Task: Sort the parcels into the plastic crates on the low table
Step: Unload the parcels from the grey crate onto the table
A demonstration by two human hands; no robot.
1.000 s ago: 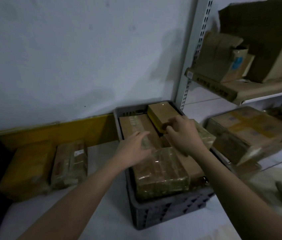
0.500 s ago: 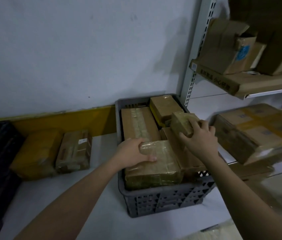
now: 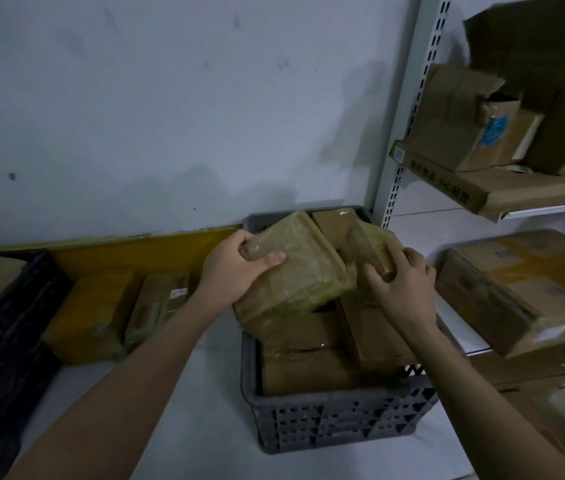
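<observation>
on the white tabletop [image 3: 204,427], two wrapped parcels [image 3: 118,310] lie left of a grey plastic crate [image 3: 339,420] full of parcels. the left hand [image 3: 236,271] curls its fingers round a tilted taped parcel [image 3: 298,271], apparently lifting it clear. the right hand [image 3: 402,289] grips a smaller parcel [image 3: 374,247] above the crate, likely to re-sort it.

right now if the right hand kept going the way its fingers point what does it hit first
The right hand already grips a small tape-wrapped brown parcel; beyond it, probably the grey plastic crate's back rim, then the wall, though depth is unclear.
</observation>
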